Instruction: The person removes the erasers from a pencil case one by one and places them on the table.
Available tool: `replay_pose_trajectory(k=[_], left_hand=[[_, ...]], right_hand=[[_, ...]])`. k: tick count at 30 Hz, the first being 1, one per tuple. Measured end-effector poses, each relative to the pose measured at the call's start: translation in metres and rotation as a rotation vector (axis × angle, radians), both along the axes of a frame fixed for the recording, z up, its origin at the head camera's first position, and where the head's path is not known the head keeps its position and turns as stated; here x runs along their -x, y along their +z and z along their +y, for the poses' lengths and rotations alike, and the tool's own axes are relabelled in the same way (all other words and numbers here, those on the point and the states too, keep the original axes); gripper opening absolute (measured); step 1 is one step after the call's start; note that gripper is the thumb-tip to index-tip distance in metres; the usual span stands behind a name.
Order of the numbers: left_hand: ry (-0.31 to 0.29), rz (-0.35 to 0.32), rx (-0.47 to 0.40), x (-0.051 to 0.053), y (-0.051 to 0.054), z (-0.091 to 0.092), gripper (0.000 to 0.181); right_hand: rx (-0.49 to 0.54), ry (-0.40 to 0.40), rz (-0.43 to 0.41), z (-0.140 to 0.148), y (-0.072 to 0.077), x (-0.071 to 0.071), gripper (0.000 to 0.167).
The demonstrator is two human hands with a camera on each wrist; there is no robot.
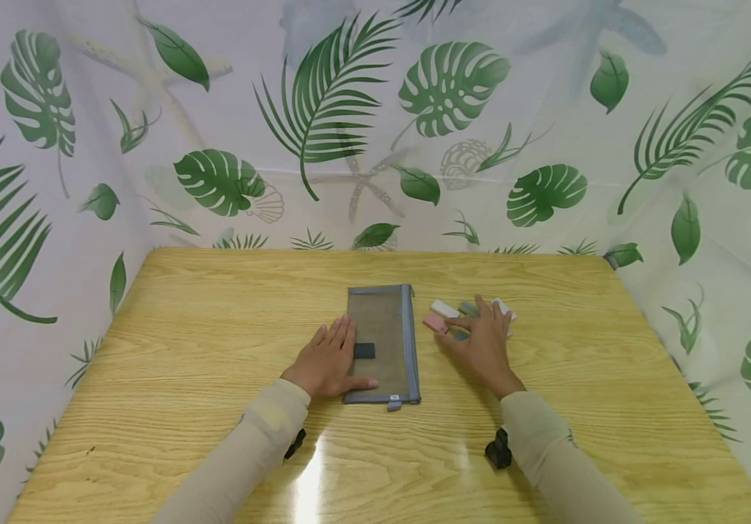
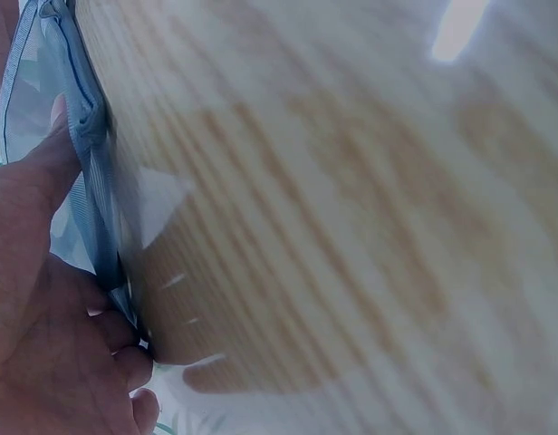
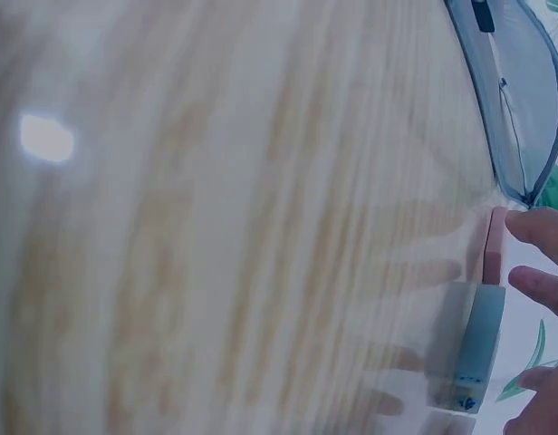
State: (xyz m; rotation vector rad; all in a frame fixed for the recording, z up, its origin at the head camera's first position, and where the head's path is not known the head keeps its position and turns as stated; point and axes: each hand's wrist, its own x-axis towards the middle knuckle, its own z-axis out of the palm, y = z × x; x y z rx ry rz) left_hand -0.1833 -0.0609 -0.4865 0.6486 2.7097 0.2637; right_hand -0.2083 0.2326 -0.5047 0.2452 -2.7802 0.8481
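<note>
My left hand (image 1: 324, 363) lies palm down along the left edge of the grey mesh pouch (image 1: 386, 320), its four fingers side by side and pointing up beside that edge, with the tips right at it. The thumb is spread well away from them and reaches over the pouch's lower part, resting on the mesh. A dark patch (image 1: 364, 351) sits on the pouch between my fingers and thumb. This hand is relaxed, pinching nothing.

My right hand (image 1: 485, 345) is to the right of the pouch, back upward, wrist lower than the fingers, forearm slanting in from the lower right. Its fingers fan apart over a few small blocks. Thumb and index finger come to the pink block (image 1: 435, 323), the one nearest the pouch; I cannot tell whether they pinch it or merely touch it. The middle finger reaches further up, beside a green block (image 1: 469, 309).

A white block (image 1: 444, 308) lies just above the pink one, right of the pouch. A teal block (image 3: 480, 349) lies under my right hand, farther from the pouch than the pink one. Both my sleeves (image 1: 276, 416) come from below the pouch, over the wooden table (image 1: 218, 306).
</note>
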Motion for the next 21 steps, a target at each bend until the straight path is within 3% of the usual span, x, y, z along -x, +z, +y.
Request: replay_pose_trajectory(k=[11,21], left_hand=[[-0.004,-0.009,0.009,0.000,-0.001,0.001,0.107],[-0.006,0.007,0.021,0.001,-0.001,0.001,0.107]], right_hand=[[0.049,0.053,0.004,-0.015,0.002,0.000,0.037],[0.044,0.107,-0.017,-0.029,-0.001,0.001,0.030]])
